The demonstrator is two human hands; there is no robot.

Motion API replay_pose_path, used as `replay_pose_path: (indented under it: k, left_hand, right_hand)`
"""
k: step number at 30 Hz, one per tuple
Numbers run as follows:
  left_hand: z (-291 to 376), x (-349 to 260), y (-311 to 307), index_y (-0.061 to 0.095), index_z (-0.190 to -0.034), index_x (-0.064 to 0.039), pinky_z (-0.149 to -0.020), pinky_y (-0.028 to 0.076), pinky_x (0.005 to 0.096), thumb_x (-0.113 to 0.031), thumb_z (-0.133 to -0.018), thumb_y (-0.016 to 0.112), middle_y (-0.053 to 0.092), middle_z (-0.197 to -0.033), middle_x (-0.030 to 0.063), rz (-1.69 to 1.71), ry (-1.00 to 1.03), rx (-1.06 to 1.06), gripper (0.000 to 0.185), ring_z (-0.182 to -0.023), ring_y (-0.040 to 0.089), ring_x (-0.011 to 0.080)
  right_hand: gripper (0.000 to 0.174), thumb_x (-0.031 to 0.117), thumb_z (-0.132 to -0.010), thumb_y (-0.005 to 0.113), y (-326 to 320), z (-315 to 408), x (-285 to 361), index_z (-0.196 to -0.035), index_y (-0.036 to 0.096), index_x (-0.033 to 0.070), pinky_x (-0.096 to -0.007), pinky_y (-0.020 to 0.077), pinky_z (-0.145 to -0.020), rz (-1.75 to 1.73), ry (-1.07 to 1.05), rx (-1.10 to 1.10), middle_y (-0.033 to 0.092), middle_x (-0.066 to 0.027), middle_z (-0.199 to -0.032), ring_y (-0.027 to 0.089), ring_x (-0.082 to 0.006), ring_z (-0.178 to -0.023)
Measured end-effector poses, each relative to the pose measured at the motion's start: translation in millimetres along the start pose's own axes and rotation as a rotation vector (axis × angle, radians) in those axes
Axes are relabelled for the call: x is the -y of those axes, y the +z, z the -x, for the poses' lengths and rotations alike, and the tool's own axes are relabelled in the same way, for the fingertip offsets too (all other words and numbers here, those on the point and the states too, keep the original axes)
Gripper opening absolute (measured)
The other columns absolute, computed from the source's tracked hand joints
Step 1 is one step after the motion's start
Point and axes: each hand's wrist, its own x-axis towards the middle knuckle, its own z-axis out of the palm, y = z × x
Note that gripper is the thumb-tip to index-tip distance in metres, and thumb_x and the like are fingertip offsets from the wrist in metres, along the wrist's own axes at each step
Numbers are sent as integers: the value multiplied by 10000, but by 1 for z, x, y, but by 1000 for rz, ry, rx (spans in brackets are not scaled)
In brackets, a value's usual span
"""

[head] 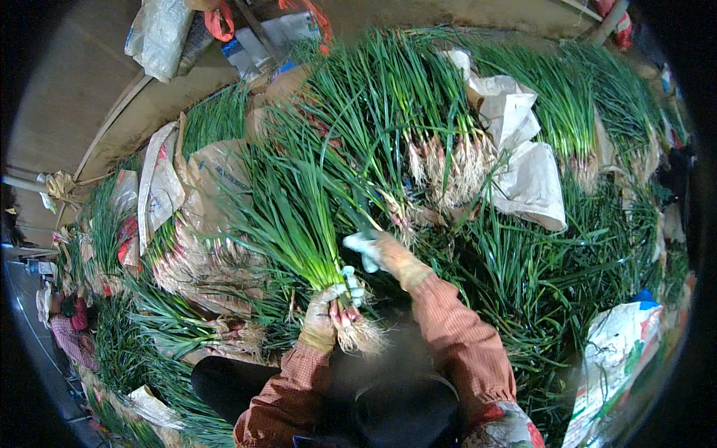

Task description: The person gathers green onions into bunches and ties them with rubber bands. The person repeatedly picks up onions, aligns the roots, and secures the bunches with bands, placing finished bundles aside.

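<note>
My left hand (322, 313), in a glove with pale fingertips, grips a bunch of green onions (319, 246) just above its reddish bulbs. The whitish roots (361, 334) hang below the hand, and the long leaves fan up and to the left. To the right of the bunch is my gloved right hand (386, 255), its fingers apart and pointing left. A pale stalk (367, 215) reaches the upper edge of this hand; whether they touch is unclear. Just beyond lie a few loose green onions (399, 215) with their roots towards me.
Bundled green onions (448, 151) stand ahead beside a white woven sack (526, 179). More bundles (182, 252) lean at left, and a small pile (224, 333) lies nearer. Loose leaves (538, 269) cover the right side. A printed sack (610, 353) lies lower right. Another person (73, 330) sits far left.
</note>
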Motion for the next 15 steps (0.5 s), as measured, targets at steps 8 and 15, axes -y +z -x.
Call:
replay_pose_path:
  k: [8, 15]
  left_hand:
    - [-4, 19, 2, 569, -768, 3, -537, 531, 440, -126, -844, 564, 556, -588, 150, -131, 209, 15, 150, -557, 578, 280]
    - [-21, 32, -2, 373, -1132, 176, -484, 505, 191, -295, -872, 551, 485, -926, 282, -187, 31, -241, 567, -654, 510, 215]
  right_hand:
    - [266, 130, -795, 662, 33, -17, -46, -1046, 617, 54, -238, 435, -535, -597, -140, -114, 622, 4, -747, 552, -88, -634]
    - [382, 223, -941, 487, 8, -33, -38, -1228, 483, -30, -223, 278, -383, -1053, -190, 105, 300, 73, -496, 287, -59, -379]
